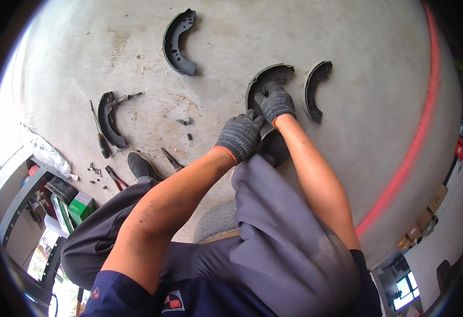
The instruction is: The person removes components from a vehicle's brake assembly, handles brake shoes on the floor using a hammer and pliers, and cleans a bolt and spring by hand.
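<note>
Both my hands wear grey knitted gloves with orange cuffs. They meet at a curved brake shoe (254,85) over the concrete floor. My right hand (276,102) has its fingers on the inner web of the shoe. Close beside it, my left hand (240,135) grips the lower end, which the gloves largely hide. Just right of my hands another brake shoe (311,91) lies on the floor. A cleaner grey brake shoe (173,43) rests farther off, at the upper middle. At left, a brake shoe (106,119) has an adjuster rod (126,98) against it.
A screwdriver (102,144), red-handled pliers (115,178), needle-nose pliers (172,159) and a small spring part (188,130) lie on the floor. A tyre (217,222) is beneath me. A metal rack (21,202) with a green box (81,207) stands at left. A red line (416,146) crosses the right.
</note>
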A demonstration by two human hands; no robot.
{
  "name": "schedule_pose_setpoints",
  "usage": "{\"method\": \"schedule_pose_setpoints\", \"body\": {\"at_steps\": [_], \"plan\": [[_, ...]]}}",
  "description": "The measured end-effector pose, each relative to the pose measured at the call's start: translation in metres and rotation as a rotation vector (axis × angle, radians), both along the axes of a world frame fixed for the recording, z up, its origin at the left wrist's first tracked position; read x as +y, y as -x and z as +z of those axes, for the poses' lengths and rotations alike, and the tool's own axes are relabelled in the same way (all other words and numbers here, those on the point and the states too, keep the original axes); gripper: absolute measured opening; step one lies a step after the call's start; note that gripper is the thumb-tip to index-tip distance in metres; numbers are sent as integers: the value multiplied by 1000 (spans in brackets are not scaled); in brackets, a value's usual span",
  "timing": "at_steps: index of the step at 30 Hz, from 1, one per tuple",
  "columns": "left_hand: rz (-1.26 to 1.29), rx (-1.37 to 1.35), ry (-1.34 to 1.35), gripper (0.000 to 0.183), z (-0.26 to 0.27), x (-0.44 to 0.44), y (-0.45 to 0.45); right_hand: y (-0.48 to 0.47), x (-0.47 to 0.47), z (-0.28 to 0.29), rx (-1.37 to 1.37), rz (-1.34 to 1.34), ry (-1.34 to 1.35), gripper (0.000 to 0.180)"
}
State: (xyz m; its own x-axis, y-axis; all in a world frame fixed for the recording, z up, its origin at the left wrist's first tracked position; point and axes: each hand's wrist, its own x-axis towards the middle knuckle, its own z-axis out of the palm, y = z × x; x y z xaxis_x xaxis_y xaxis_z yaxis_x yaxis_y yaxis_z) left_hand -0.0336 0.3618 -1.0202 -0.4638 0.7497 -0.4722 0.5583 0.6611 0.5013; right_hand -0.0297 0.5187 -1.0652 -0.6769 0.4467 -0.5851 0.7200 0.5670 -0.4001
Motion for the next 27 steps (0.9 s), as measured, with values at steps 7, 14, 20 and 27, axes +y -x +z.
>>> {"method": "schedule_pose_setpoints", "body": {"at_steps": [7,14,20,27], "plan": [[481,-131,643,32,5,-164,-12,-5,18,-7,231,100,-80,31],[1231,-584,680,56,-20,-213,-65,-102,52,23,227,-536,351,23],[624,-510,752,57,-17,-231,-20,-176,33,3,0,-532,386,25],[802,147,800,38,49,-485,201,-169,7,-17,-77,-408,521,25]]}}
